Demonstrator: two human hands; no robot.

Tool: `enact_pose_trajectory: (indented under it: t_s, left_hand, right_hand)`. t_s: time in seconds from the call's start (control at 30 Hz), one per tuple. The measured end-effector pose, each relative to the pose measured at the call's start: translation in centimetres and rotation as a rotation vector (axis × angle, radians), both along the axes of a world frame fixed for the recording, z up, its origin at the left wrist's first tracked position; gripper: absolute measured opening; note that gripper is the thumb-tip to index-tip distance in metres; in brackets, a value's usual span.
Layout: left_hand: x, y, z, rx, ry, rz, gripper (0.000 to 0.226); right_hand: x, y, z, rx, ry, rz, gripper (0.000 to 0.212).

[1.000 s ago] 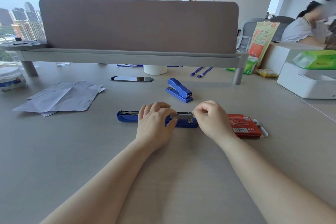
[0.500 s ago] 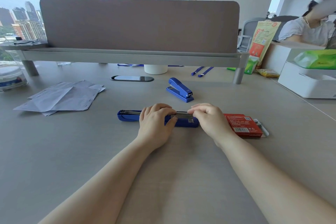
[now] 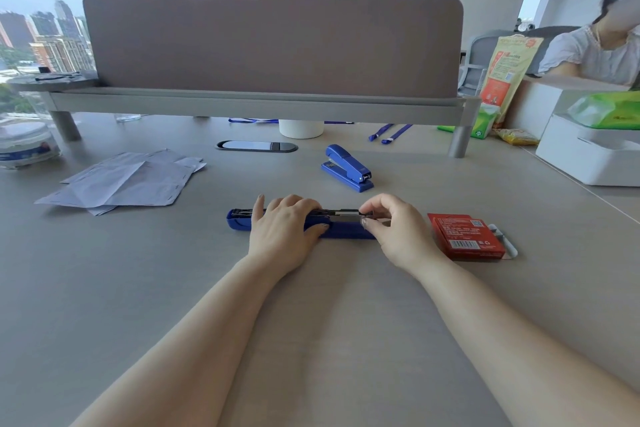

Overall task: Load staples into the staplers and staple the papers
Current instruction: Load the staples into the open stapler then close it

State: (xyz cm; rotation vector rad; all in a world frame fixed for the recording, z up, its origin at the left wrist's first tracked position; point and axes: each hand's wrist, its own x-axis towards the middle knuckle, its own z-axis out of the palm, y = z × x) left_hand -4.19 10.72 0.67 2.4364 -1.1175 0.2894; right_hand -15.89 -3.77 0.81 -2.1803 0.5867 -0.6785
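Item: open stapler (image 3: 346,231), blue, unfolded flat on the grey desk (image 3: 173,288), in front of the person and centred between both hands.

Left hand (image 3: 284,236): lies over the stapler's middle, fingers curled across the far side, thumb pressed to the near blue side, gripping it.

Right hand (image 3: 398,232): at the stapler's right end, thumb and forefinger pinching a silvery strip of staples (image 3: 346,217) that sits along the metal channel on top. The other fingers are curled loosely.

Surroundings: red staple box (image 3: 465,236) just right of the right hand; a second stapler (image 3: 348,168), closed, beyond the hands; loose papers (image 3: 128,180) well apart to the far left; cable port cover (image 3: 256,146), white cup (image 3: 300,128) and divider screen (image 3: 273,45) at the back. The left hand hides the hinge region.

Orientation: long axis runs left to right, roughly parallel to the screen. The dark left end juts out past the left hand. Which end is the head I cannot tell.
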Motion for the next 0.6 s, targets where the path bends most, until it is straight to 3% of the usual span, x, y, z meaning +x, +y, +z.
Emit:
enact_pose_trajectory:
  t_s: [0.13, 0.3, 0.6]
  left_hand:
    - [0.1, 0.2, 0.2, -0.131, -0.042, -0.025, 0.02]
    - [-0.8, 0.0, 0.7, -0.182, -0.123, -0.009, 0.02]
    - [-1.7, -0.3, 0.7, -0.255, -0.302, -0.019, 0.018]
  right_hand:
    - [-0.2, 0.3, 0.3, -0.113, -0.027, -0.065, 0.011]
    - [-0.3, 1.2, 0.3, -0.305, -0.056, -0.205, 0.031]
    - [0.0, 1.2, 0.1, -0.301, -0.073, -0.277, 0.045]
